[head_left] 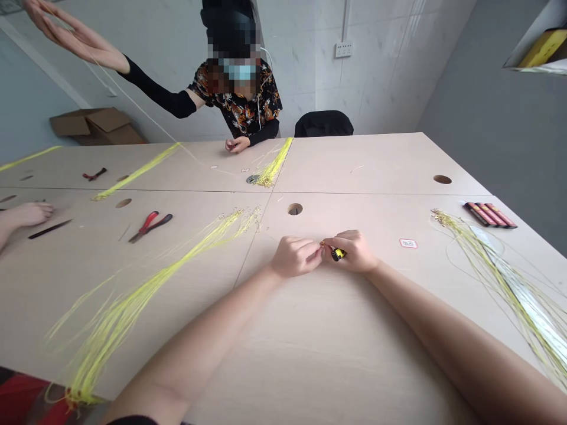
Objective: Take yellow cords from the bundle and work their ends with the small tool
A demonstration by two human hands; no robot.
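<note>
On the pale table, both hands meet; the left hand pinches a tiny piece; the right hand grasps a yellow-black tool beside it; resting the wrists and pressing lightly should steady such fine work.

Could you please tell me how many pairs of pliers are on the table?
2. The nearer pliers lie left of the large yellow bundle; the farther pliers lie left of a smaller yellow bundle, farther back.
</note>
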